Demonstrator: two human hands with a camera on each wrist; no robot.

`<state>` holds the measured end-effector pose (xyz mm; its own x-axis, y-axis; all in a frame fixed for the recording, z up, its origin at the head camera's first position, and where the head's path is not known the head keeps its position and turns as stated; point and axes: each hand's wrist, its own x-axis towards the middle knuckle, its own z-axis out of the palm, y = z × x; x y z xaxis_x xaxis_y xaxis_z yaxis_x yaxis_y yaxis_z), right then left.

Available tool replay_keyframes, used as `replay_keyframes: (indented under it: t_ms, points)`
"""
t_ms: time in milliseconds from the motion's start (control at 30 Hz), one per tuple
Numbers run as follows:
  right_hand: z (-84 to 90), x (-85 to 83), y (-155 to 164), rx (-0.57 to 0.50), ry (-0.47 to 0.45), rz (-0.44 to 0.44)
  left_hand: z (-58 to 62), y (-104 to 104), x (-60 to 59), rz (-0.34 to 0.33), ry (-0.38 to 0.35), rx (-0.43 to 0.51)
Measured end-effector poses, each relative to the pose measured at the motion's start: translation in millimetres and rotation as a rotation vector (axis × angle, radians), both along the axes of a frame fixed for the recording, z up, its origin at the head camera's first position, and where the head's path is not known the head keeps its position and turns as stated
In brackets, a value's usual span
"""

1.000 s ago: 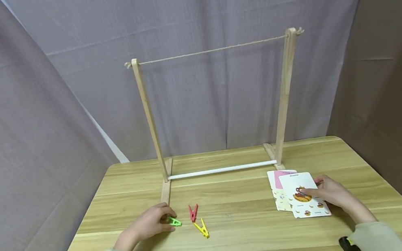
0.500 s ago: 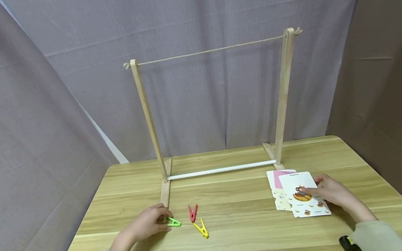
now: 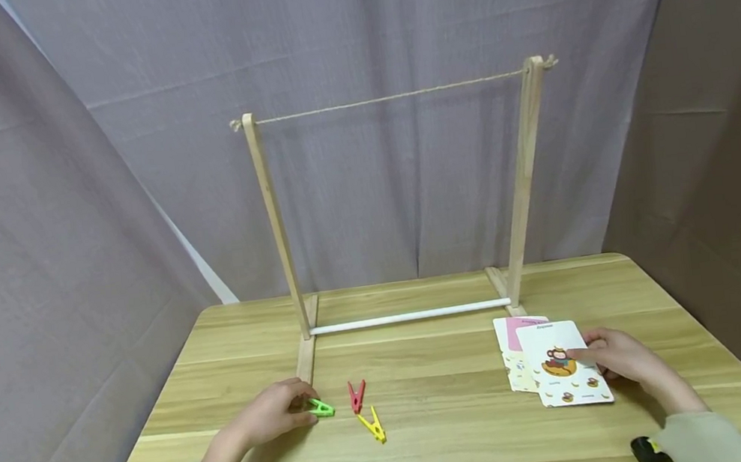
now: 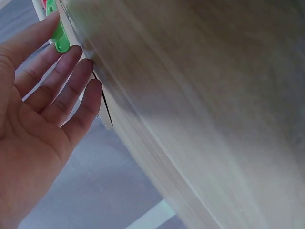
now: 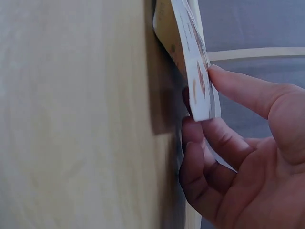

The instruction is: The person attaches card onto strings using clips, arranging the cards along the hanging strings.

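Note:
At the table's left, my left hand (image 3: 275, 418) pinches a green clothespin (image 3: 321, 408) by one end; in the left wrist view the thumb lies on the clothespin (image 4: 59, 36) and the other fingers are loosely bent. On the right, my right hand (image 3: 621, 359) holds the right edge of a white card (image 3: 557, 392) with a monkey picture, thumb on top. The right wrist view shows that card (image 5: 198, 90) raised at its edge, fingers beneath. It overlaps a second card (image 3: 516, 362) with a pink panel. A red clothespin (image 3: 357, 396) and a yellow clothespin (image 3: 373, 425) lie right of the green one.
Behind the hands stands a wooden frame (image 3: 521, 192) with a rope (image 3: 390, 98) strung between its posts and a white rod (image 3: 413, 317) low down. Grey curtains (image 3: 408, 204) hang behind and beside the wooden table (image 3: 426, 376).
My right thumb has drawn back to the right on the card, uncovering more of the monkey picture. My left hand and the green clothespin shifted slightly left early on. The head view tilted slightly.

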<state>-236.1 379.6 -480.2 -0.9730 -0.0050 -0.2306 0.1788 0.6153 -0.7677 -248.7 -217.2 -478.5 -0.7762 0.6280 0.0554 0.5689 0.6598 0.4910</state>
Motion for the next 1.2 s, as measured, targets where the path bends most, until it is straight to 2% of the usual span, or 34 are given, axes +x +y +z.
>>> replay_keyframes:
  t_ms: [367, 700, 967, 1200]
  points:
    - [4.3, -0.6, 3, -0.045, 0.015, 0.046, 6.2, 0, -0.8, 0.028, 0.052, 0.017]
    - [6.7, -1.8, 7, -0.06, 0.02, 0.085, 9.5, -3, -3.4, 0.059, 0.037, 0.067]
    - [7.7, -3.5, 4, -0.11, 0.019, 0.087, 11.6, -8, -6.6, 0.066, 0.109, 0.086]
    - [6.9, -2.9, 1, -0.193, 0.014, 0.106, 15.1, -9, -8.9, 0.096, 0.085, 0.135]
